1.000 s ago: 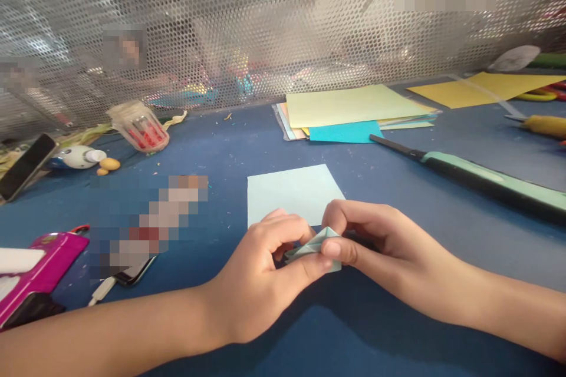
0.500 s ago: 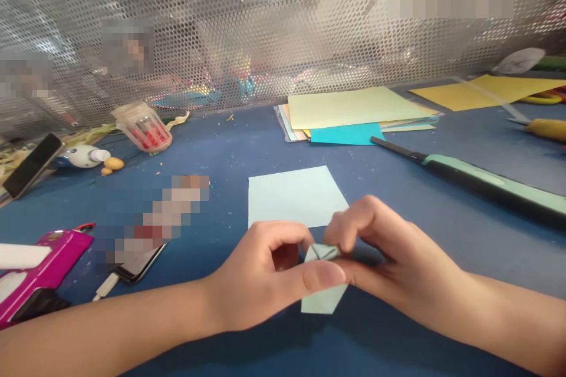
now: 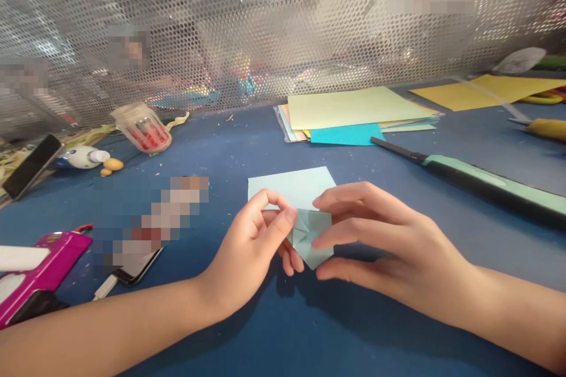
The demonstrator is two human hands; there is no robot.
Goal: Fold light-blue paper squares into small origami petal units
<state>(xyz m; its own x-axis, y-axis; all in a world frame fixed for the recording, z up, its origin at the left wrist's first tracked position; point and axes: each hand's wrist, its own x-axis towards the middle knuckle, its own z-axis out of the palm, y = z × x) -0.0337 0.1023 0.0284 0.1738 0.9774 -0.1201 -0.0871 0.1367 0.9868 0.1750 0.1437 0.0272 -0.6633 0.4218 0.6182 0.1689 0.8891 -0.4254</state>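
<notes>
Pale blue-green paper, folded into a small many-layered piece, is pinched at its left edge between the thumb and fingers of the left hand, held up over the near middle of the blue tabletop. The right hand stands around its right side with fingers spread, the fingertips at or just over the paper; whether they press on it, I cannot tell. It should weigh almost nothing, be crisp along its creases and springy where layers stack, and crumple or tear easily if squeezed. Flat edges, where the plies lie together, look the best hold; the raised folds near its left side call for a light touch. Just beyond, partly hidden by the hands, lies a flat pale blue sheet. Farther off is a stack of coloured paper, with a mint-and-black handled tool to the right.
</notes>
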